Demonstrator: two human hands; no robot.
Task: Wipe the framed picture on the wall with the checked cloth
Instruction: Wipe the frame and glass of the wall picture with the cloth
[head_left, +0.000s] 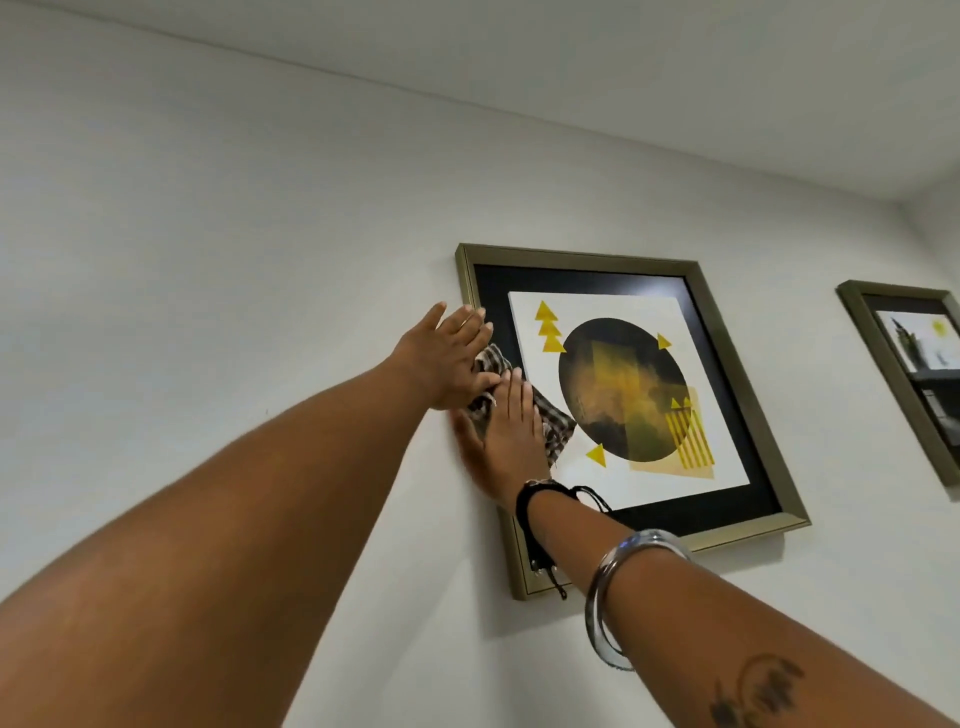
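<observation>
A framed picture (727, 332) with a brass-coloured frame, black mat and a dark circle with yellow triangles hangs on the white wall. The checked cloth (556, 418) lies flat against its left side. My right hand (511, 441) presses on the cloth with fingers pointing up. Just above it, my left hand (449, 358) rests over the frame's left edge, its fingers lying on the cloth's upper part. Both hands hide most of the cloth and part of the frame's left rail.
A second framed picture (904, 374) hangs to the right, cut off by the view's edge. The ceiling (623, 67) meets the wall just above. Bare white wall (208, 260) stretches left of the frame.
</observation>
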